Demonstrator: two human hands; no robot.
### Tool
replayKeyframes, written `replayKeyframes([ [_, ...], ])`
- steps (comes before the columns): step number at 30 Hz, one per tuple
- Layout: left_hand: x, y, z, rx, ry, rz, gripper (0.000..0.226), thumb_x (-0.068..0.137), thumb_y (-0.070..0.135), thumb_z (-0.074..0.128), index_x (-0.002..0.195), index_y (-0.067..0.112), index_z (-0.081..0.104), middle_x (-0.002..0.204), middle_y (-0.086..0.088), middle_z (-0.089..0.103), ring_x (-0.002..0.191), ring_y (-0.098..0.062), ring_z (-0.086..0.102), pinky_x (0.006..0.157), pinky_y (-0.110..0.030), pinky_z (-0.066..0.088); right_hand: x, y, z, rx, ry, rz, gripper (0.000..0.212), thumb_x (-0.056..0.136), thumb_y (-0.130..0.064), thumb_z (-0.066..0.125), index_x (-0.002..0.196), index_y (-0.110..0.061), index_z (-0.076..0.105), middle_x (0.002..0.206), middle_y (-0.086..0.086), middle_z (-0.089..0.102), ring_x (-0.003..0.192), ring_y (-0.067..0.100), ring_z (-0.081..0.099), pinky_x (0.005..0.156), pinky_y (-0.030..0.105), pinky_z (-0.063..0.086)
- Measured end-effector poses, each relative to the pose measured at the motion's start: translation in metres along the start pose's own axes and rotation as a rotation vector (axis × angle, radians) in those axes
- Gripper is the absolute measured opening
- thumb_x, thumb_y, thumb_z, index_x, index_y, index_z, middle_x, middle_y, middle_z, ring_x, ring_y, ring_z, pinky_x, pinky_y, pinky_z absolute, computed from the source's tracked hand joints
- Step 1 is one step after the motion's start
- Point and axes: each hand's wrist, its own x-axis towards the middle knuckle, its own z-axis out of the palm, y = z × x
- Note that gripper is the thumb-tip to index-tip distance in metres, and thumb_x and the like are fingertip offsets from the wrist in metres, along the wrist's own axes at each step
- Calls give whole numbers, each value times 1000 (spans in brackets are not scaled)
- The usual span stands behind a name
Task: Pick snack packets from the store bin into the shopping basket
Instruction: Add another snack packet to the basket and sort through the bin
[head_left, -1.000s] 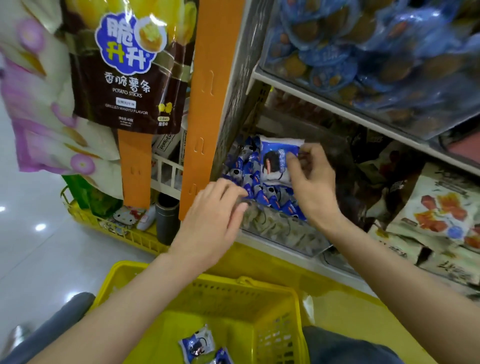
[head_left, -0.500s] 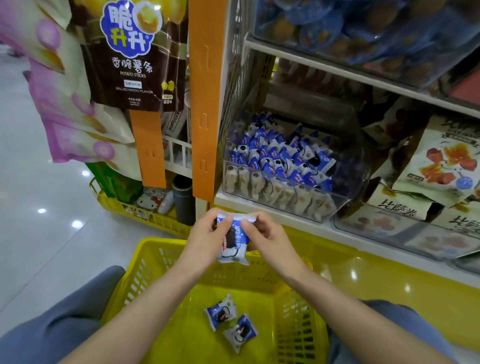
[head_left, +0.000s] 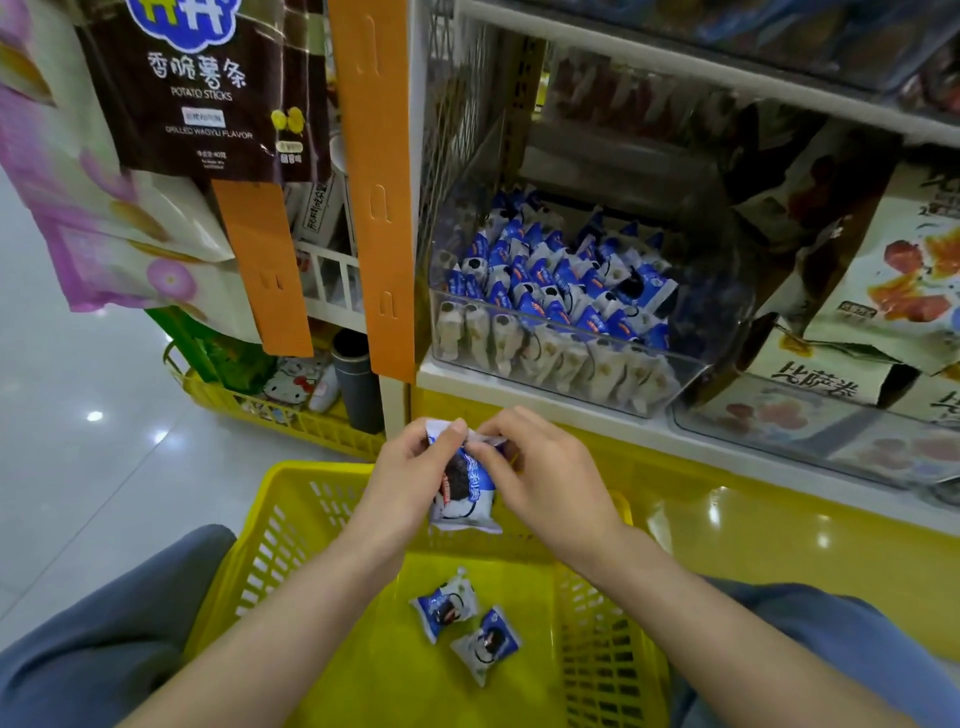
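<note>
Pinching the blue snack packet (head_left: 467, 501) by its top edge, left hand (head_left: 408, 480) and right hand (head_left: 553, 478) hang over the yellow shopping basket (head_left: 311, 470), at its far rim. Two packets (head_left: 444, 608) lie at six o'clock, bare basket floor around them.

1. Snack packet (head_left: 465, 499), held well beyond the shopping basket (head_left: 291, 493) by the right hand (head_left: 545, 478) 1.0 s ago, now hangs over the basket's far rim.
2. Left hand (head_left: 410, 483) has drawn back over the same rim and pinches the packet top with the right hand.

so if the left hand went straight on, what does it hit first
Likely the right hand, pinching the same blue-and-white plastic snack packet across from the left hand, though depth is unclear.
</note>
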Motion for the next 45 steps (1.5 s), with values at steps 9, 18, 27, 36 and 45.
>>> replayKeyframes([
  [9,1,8,-2,34,-32,13,23,84,22,65,105,17,57,91,0,70,73,-9,70,62,-22,57,14,5,-14,954,119,793,12,95,-10,48,84,-8,51,84,11,64,67,9,66,55,23,57],
  [18,2,8,-11,320,92,281,20,95,17,49,84,6,62,84,-18,67,79,-31,64,69,-39,57,-13,13,0,311,-379,528,67,75,-17,76,129,-12,38,123,4,51,114,15,50,98,32,43],
  [27,-3,-1,-8,606,2,483,23,93,20,53,70,25,54,52,12,47,50,-1,41,49,-15,33,-10,1,-5,411,-116,361,3,86,-23,64,88,-21,62,79,-9,64,78,6,62,73,20,49],
  [36,-10,3,-3,471,-35,457,19,93,20,53,74,18,57,63,4,56,60,-9,48,56,-23,40,-6,-5,-13,748,-131,539,7,88,-18,61,82,-18,64,79,6,67,66,5,61,60,20,52],
  [45,-11,5,-1,249,-105,175,20,93,23,52,96,5,59,85,-10,66,76,-12,65,64,-24,53,-10,-3,-19,38,24,34,9,87,-28,62,88,-20,65,79,-11,62,71,4,57,61,21,48],
])
